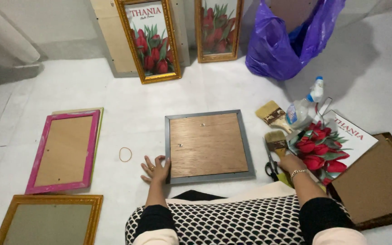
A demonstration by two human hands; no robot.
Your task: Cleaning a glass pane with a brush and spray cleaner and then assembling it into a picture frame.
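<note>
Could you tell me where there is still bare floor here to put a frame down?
Bare floor lies between the pink frame and the grey frame, apart from a rubber band, and beyond the grey frame up to the gold-framed tulip pictures. By the right hand it is crowded: brushes, scissors, spray bottle, tulip print.

To your left lie a pink frame (64,152) and a gold frame (48,219), a rubber band (125,154) sits between, two gold-framed tulip pictures (153,38) lean ahead, and a purple bag (291,38) slumps beside a spray bottle (304,106).
</note>
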